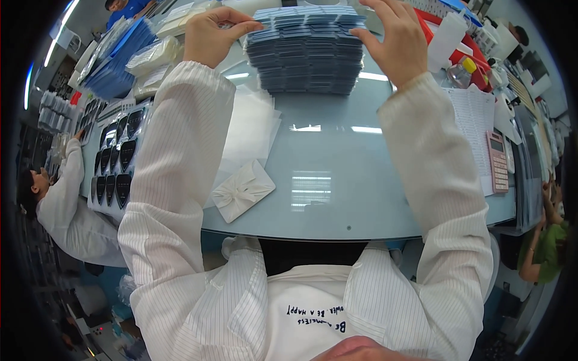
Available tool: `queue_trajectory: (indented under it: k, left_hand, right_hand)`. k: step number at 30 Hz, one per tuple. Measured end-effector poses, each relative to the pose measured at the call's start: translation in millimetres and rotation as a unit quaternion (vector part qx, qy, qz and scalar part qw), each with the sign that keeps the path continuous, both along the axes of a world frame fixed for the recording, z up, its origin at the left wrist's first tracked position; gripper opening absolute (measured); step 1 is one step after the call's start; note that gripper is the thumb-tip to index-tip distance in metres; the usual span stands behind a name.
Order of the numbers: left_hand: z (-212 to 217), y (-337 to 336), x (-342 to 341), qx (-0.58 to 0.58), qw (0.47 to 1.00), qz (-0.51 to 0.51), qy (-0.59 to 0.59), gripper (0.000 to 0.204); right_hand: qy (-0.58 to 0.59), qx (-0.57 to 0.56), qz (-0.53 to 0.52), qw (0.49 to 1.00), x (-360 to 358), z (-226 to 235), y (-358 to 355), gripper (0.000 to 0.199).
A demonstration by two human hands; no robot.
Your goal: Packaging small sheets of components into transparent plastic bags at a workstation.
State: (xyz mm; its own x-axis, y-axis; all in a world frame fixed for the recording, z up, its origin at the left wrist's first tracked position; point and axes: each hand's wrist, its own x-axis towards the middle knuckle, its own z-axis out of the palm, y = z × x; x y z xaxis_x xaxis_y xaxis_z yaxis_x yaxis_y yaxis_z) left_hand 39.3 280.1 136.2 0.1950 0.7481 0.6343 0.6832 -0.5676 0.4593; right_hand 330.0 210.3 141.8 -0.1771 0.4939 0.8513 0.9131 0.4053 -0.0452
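Note:
A tall stack of thin blue-grey sheets (307,57), divided into small panels, stands at the far side of the glass-topped table (319,150). My left hand (214,33) holds the stack's upper left edge, the thumb on its near corner and the fingers reaching behind. At the upper right edge my right hand (400,42) holds on with its thumb against the side, fingertips partly cut off by the frame's top. Between my sleeves lie translucent sheets (253,117) and a small white packet (244,191) with a gathered bow-like front.
Dark shield-shaped pieces (114,156) lie in rows at left, below blue sheets (117,60) and plastic-wrapped bundles (153,63). At right are papers (469,120), a pink calculator (498,162), a yellow-capped bottle (462,72) and a red tray (478,57). Other people work on both sides.

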Motion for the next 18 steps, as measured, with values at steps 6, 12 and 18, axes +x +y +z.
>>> queue_trajectory:
  k: [6, 12, 18]
  left_hand:
    - [-9.0, 14.0, -7.3, 0.036, 0.999, -0.012, 0.004, 0.019]
    - [0.3, 18.4, -7.2, -0.028, 0.989, -0.126, -0.074, 0.046]
    - [-1.4, 26.9, -10.3, -0.095, 0.978, -0.149, -0.110, 0.015]
  right_hand:
    - [-0.035, -0.058, 0.077, 0.995, 33.0, -16.1, 68.0, 0.018]
    - [-0.038, -0.187, 0.142, 0.971, 33.1, 8.4, 76.3, 0.016]
    - [0.005, -0.273, 0.138, 0.952, 43.8, 25.7, 89.3, 0.016]
